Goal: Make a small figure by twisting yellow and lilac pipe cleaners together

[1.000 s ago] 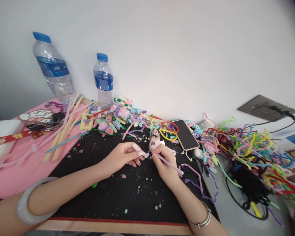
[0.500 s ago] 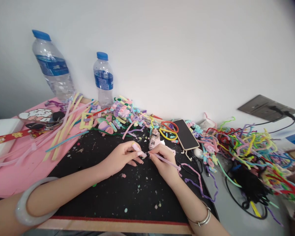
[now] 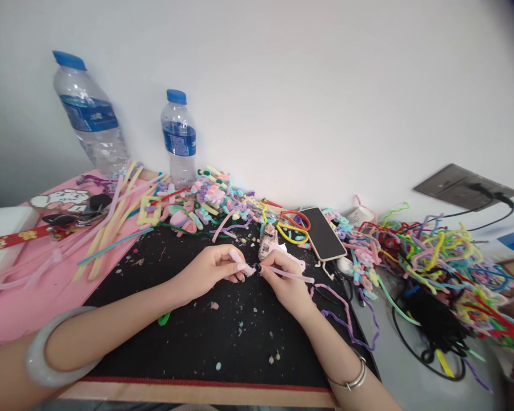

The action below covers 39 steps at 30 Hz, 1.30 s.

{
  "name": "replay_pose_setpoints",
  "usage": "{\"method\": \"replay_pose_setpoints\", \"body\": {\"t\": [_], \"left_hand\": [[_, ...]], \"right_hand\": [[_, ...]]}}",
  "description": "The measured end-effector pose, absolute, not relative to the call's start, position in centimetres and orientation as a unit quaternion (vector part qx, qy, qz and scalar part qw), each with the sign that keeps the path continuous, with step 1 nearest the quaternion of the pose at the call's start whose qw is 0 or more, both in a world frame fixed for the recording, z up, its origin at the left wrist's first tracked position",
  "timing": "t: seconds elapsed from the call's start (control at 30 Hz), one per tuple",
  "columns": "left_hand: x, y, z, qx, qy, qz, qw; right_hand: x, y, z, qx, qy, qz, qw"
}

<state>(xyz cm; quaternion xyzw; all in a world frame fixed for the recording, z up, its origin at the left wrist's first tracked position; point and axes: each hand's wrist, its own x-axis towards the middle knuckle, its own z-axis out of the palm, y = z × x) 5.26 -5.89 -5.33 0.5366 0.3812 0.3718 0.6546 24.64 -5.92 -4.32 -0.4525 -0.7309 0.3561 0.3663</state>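
Over the black mat (image 3: 188, 342), my left hand (image 3: 212, 271) pinches a small pink and lilac pipe-cleaner piece (image 3: 239, 258) between thumb and fingers. Close on its right, my right hand (image 3: 285, 282) is closed on a pale pink pipe cleaner (image 3: 293, 276), whose free end sticks out to the right. The fingertips of both hands nearly meet, and the join between the two pieces is too small to make out. Just behind my right hand lies a pale pink hot glue gun (image 3: 269, 242), partly covered by that hand.
Red and yellow handled scissors (image 3: 293, 228) and a phone (image 3: 322, 234) lie behind the hands. Piles of coloured pipe cleaners (image 3: 445, 257) spread along the wall. Two water bottles (image 3: 179, 134) stand at the back left. A pink board (image 3: 17, 311) holds long strips.
My left fingers have curled in closer around the small piece. The pale pink pipe cleaner in my right hand has swung to lie more level. The view has shifted slightly.
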Motion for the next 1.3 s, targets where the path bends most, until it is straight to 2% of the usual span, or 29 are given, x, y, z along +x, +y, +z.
{"method": "replay_pose_setpoints", "body": {"t": [0.23, 0.57, 1.3], "left_hand": [[5.0, -5.6, -5.5, 0.559, 0.382, 0.374, 0.633], [5.1, -5.9, -5.6, 0.592, 0.39, 0.359, 0.607], [4.8, -5.6, -5.2, 0.59, 0.349, 0.333, 0.647]], "right_hand": [[25.0, -6.0, -3.7, -0.41, -0.798, 0.327, 0.296], [25.2, -6.3, -3.6, -0.395, -0.865, 0.204, 0.233], [26.0, -5.8, -3.5, -0.33, -0.885, 0.29, 0.155]]}}
